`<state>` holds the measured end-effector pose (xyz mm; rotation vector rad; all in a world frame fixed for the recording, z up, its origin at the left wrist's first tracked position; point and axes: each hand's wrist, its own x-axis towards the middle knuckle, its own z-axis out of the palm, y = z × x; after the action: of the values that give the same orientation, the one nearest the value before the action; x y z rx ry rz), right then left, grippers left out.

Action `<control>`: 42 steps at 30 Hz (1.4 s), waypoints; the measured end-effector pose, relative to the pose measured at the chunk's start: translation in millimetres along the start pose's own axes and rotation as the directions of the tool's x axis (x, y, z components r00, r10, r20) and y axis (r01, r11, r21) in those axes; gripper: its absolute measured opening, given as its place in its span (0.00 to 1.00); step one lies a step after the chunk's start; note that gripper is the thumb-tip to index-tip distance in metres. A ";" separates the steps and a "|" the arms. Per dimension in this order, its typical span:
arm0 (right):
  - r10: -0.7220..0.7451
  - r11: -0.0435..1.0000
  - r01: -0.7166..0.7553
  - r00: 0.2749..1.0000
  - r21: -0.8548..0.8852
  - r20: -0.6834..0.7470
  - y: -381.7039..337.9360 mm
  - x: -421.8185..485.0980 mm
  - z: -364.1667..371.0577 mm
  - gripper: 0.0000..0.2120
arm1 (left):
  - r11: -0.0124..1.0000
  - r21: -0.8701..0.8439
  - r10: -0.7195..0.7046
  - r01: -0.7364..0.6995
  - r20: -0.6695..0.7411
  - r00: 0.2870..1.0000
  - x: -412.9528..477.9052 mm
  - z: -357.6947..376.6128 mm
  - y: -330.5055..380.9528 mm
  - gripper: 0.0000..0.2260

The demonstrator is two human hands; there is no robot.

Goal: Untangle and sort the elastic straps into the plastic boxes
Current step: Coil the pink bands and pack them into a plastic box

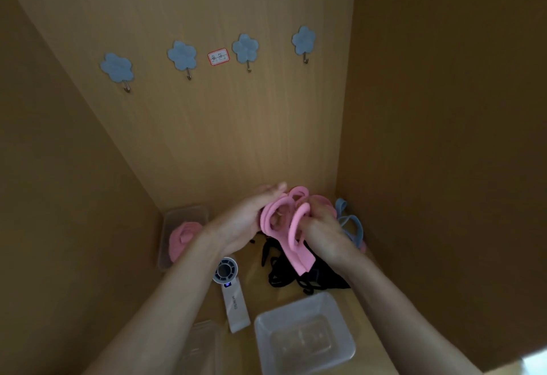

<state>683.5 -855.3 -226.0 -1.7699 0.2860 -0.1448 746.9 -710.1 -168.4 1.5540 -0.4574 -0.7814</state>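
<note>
Dim and amber-toned throughout, brightest on the back panel (236, 137) and darker on the right side panel (444, 108). Blows out to pale white only at the bottom right corner. Bends straight edges near the borders and softens the left hand (245, 220), right hand (322, 232) and pink strap (296, 244) with slight blur.

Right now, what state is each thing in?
Pink elastic straps: bunched, held between both hands.
Left hand: fingers straight, against them.
Right hand: curled round them.
Black elastic straps: tangled heap.
Blue elastic straps: lying loose.
Far clear plastic box: holds other pink straps.
Near clear plastic box: no straps.
White handheld fan: display lit.
</note>
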 end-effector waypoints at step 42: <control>0.156 0.931 0.034 0.863 -0.363 0.480 76.8 37.5 -8.9 0.10 | 0.976 -0.198 -0.166 0.095 -0.379 0.911 -14.3 -48.2 -15.2 0.15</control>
<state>708.6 -888.8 -301.1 -2.0852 -0.0175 0.4459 768.8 -663.9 -180.5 1.5374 0.0138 -0.5709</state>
